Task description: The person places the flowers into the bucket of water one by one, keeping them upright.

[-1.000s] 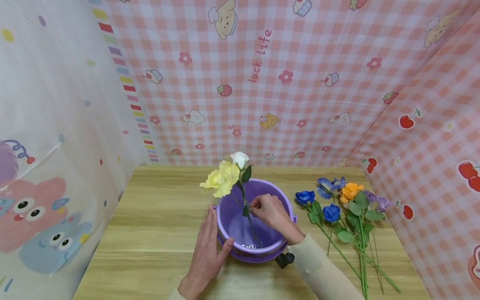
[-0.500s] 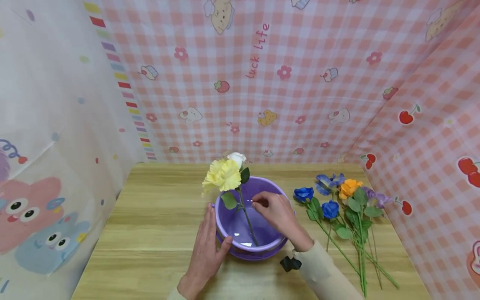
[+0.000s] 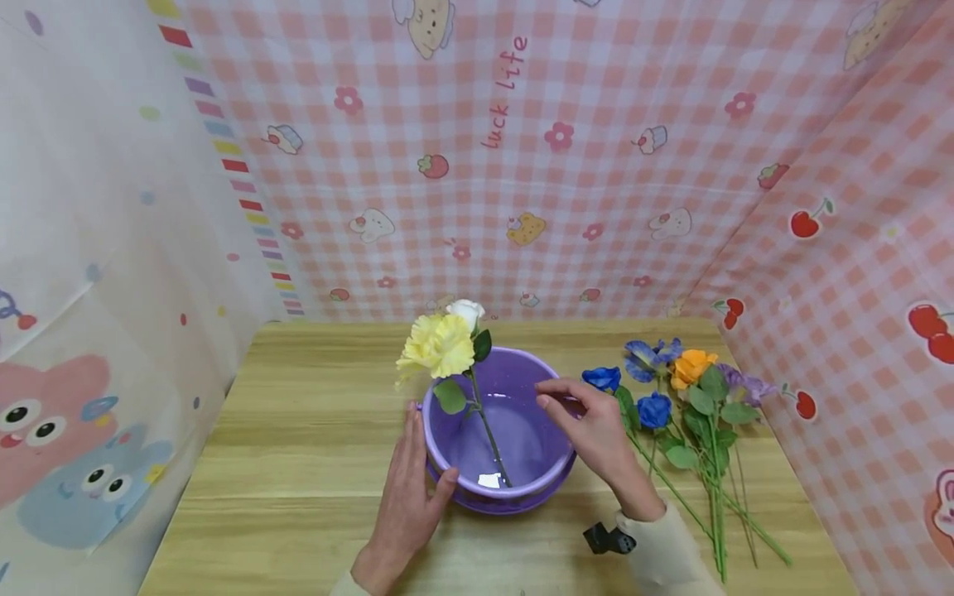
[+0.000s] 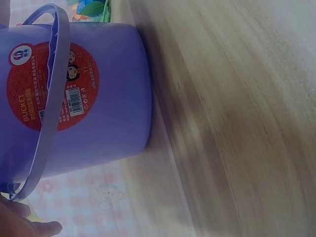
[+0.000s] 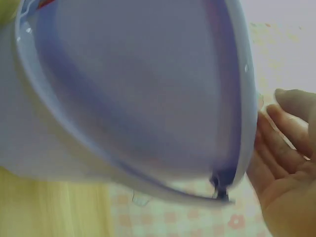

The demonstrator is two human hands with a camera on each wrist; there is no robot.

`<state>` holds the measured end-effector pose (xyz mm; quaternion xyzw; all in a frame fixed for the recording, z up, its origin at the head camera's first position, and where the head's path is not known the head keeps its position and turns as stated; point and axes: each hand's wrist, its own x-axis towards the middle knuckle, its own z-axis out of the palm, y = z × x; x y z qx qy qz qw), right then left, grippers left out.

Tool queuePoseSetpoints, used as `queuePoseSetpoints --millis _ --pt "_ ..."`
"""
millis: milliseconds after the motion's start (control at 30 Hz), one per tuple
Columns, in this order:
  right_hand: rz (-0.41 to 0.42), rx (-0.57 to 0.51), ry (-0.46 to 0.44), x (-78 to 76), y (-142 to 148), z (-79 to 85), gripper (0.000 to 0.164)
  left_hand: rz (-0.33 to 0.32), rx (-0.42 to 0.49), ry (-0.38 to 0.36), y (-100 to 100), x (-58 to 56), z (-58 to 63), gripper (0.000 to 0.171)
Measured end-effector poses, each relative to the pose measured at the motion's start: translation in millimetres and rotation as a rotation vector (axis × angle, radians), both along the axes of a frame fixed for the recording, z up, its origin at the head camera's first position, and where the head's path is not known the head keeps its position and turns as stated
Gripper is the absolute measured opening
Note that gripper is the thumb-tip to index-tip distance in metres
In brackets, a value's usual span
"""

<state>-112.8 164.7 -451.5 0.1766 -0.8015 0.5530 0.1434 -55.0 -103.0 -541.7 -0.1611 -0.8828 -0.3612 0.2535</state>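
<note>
In the head view, a purple bucket [image 3: 514,493] stands upright on the table. A yellow ruffled flower [image 3: 438,346] and a white rose [image 3: 466,312] lean out over its far left rim, a green stem [image 3: 488,430] slanting down to the bottom. My left hand [image 3: 408,511] rests along the bucket's left side, fingers extended and thumb at the rim. Over the right rim hovers my right hand [image 3: 602,434], fingers loosely bent around nothing. The right wrist view has this hand [image 5: 291,168] beside the rim. The bucket's handle [image 4: 58,84] hangs down across a red label [image 4: 81,94] in the left wrist view.
Right of the bucket lie more flowers: two blue roses [image 3: 654,410], a blue-violet flower [image 3: 643,361], an orange rose [image 3: 693,368] and a purple flower [image 3: 745,386]. Their stems point toward the front of the wooden table [image 3: 298,463]. A pink checked cloth [image 3: 462,199] hangs behind.
My right hand has let go of the stem and drawn back rightward to the bucket's rim. The flowers have settled leaning left. My left hand keeps its place on the bucket.
</note>
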Motion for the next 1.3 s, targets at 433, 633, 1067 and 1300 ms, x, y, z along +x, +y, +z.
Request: queuePoseSetpoints --millis 433,633,1067,1300 --pt "-0.042 -0.146 0.045 15.6 57 -3.8 0.025 -0.002 0.004 -0.010 0 0.0 0.6 0.088" --pt "-0.112 -0.180 0.030 26.5 85 -7.7 0.023 0.003 0.003 -0.016 0 0.3 0.8 0.088" --pt "-0.351 -0.332 -0.122 44.2 140 -33.4 0.024 -0.004 0.002 -0.011 -1 0.8 1.8 0.088" --pt "-0.392 -0.468 -0.152 49.5 165 -52.6 0.024 -0.015 0.008 -0.003 -1 1.0 3.1 0.091"
